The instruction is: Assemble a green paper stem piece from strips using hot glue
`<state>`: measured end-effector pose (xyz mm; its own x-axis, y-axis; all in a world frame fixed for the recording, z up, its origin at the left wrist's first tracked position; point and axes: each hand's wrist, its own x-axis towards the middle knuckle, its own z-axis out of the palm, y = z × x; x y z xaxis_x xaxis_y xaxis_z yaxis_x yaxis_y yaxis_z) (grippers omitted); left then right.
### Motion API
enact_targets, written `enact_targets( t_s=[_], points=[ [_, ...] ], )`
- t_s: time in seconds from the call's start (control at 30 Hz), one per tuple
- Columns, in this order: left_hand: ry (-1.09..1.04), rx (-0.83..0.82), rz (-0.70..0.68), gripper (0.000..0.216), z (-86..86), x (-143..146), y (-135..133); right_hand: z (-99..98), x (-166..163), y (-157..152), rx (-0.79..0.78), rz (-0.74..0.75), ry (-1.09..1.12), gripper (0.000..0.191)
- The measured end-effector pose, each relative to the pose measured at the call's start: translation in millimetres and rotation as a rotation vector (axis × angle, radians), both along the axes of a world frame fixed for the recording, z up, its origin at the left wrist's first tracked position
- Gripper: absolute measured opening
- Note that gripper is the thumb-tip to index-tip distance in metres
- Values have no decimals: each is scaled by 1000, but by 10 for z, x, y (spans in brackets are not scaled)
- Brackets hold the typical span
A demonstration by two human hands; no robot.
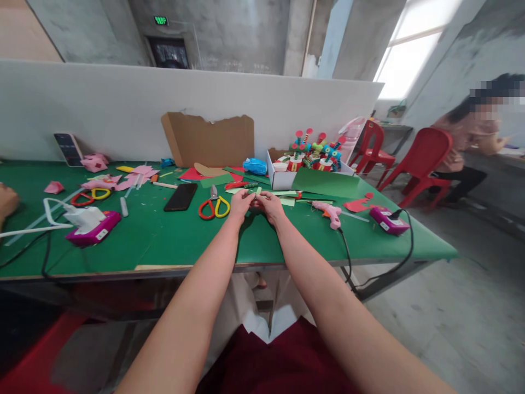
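Both my hands meet over the green table (164, 241), a little beyond its near edge. My left hand (241, 203) and my right hand (268, 205) are closed in a pinch on a small paper piece (255, 204), pale green with a bit of red, held between the fingertips. Red-and-yellow scissors (213, 208) lie just left of my left hand. A black phone (181, 197) lies further left. A pink glue gun (329, 212) rests to the right of my right hand, its black cord running off the table edge.
A white box (283, 178) of finished paper figures stands behind green sheets (326, 183). Pink power strips (93, 230) (389, 220) sit at both sides. Cardboard (209, 139) leans on the white partition. Another person's hand (7, 201) shows far left; a seated person (471, 142) and red chairs (418, 158) are right.
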<state>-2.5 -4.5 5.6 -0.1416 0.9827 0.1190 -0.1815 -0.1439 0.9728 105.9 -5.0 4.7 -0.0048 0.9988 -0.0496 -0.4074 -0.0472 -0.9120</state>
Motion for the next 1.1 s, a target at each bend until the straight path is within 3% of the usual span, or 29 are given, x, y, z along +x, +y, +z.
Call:
enact_targets(
  t_s=[0.27, 0.57, 1.1],
  points=[
    [58, 45, 54, 18, 10, -11, -8, -22, -2, 21, 34, -60, -48, 21],
    [61, 76, -22, 21, -34, -11, 23, -38, 0, 38, 32, -71, -59, 16],
    [12, -14, -51, 36, -91, -25, 68, -37, 12, 7, 48, -10, -62, 21]
  ],
)
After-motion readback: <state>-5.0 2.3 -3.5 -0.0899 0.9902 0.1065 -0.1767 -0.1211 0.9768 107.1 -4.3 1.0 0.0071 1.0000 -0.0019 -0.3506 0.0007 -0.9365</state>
